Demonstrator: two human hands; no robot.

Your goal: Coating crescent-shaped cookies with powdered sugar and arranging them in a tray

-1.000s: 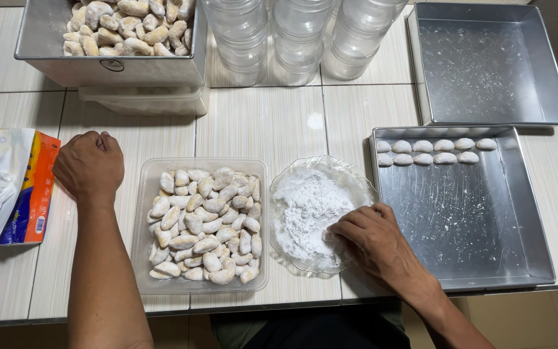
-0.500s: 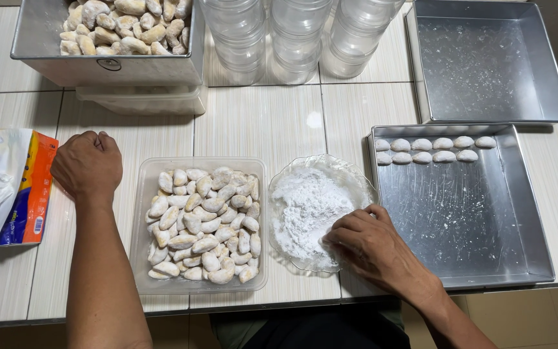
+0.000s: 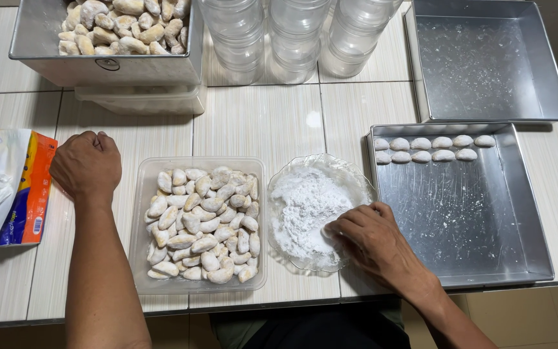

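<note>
At the near edge of the tiled tabletop (image 3: 272,123), the fingertips (image 3: 334,227) of my right hand (image 3: 372,242) were bunched together and pressed down into the white powder (image 3: 301,207) heaped in a clear glass dish (image 3: 350,178). Whether they pinched a piece under the powder I could not tell, since the tips were buried in it.

Just left of the dish, touching or nearly touching it, sat a clear plastic tub (image 3: 142,194) filled with pale crescent-shaped cookies (image 3: 201,223). My left hand (image 3: 86,167) rested on the tabletop beside the tub's far left corner, curled into a loose fist with the fingers closed on themselves and nothing visible inside.

To the right of the dish lay a square metal tray (image 3: 466,226), its near edge close to the table's near edge. Two short rows of powdered cookies (image 3: 431,148) lined its far wall. Behind it, at the far right corner, stood a second metal tray (image 3: 485,61) with only a dusting on its floor.

Clear round jars (image 3: 292,39) were stacked along the far edge. A metal pan (image 3: 40,39) of more cookies sat at the far left, on top of a plastic container (image 3: 140,100). An orange-and-white packet (image 3: 8,187) lay at the left edge.
</note>
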